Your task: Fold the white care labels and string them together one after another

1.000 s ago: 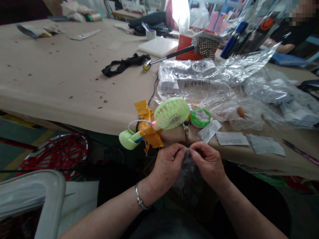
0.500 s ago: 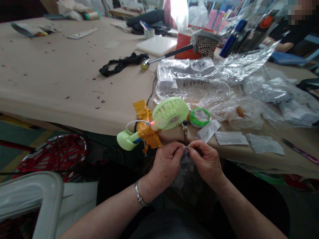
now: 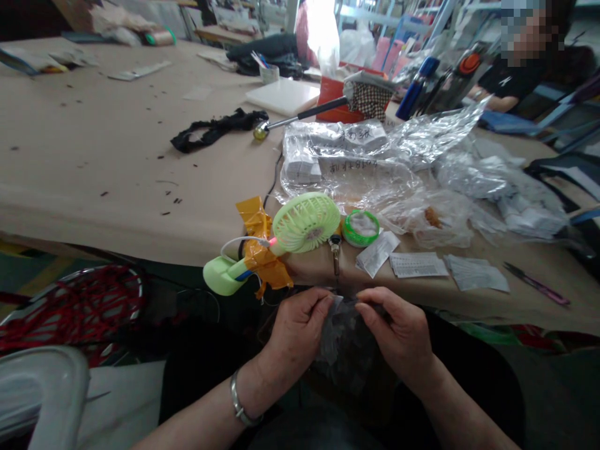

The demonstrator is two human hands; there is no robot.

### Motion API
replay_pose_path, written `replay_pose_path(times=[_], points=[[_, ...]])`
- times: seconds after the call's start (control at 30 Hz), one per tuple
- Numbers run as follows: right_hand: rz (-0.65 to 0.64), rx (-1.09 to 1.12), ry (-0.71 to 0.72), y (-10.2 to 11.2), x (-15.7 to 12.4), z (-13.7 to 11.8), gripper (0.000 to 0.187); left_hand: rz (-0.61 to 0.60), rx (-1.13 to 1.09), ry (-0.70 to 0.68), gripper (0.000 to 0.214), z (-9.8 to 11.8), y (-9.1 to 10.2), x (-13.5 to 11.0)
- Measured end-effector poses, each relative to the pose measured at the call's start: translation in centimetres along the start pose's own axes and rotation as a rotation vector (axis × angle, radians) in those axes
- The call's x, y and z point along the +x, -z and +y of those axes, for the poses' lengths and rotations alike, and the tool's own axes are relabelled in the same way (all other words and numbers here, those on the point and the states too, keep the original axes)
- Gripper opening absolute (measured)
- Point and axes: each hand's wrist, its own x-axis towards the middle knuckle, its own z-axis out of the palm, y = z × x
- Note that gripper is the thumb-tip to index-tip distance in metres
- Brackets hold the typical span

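Observation:
My left hand is closed in a pinch just below the table edge, with a small whitish scrap at its fingertips whose kind I cannot make out. To its right, my right hand has thumb and forefinger drawn together; anything between them is too small to tell. A gap separates the two hands. Thin pale pieces lie over my lap beneath them. Above the hands, a brass-coloured rod with a dark collar, like a soldering iron's tip, points toward me over the table edge.
A green fan is fixed with orange tape at the table edge. Right of it are a green-rimmed tub, printed label stacks, thread snips and clear plastic bags. A person sits across the table.
My hands have come apart and dropped away from the rod's tip, where they were touching fingertips. The whole view has shifted slightly left.

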Motion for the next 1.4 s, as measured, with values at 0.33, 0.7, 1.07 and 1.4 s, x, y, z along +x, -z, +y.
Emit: replay_pose_path(times=[0.33,0.7,1.07,1.4], points=[[0.128,-0.649,0.295,1.5,1.7,3.8,0.026,-0.029,-0.021,0.107,0.016,-2.6,-0.9,-1.1],[0.145,-0.367,0.421,1.9,-1.0,1.8,0.018,-0.333,-0.952,0.561,0.025,1.8,-3.7,0.2],[0.147,-0.483,0.277,4.5,-1.9,3.7,0.035,-0.284,-0.887,0.694,0.012,2.9,-5.7,1.1],[0.222,-0.686,0.254,5.7,-0.8,6.6,0.018,-0.282,-0.739,0.715,0.011,2.1,-6.2,0.7]])
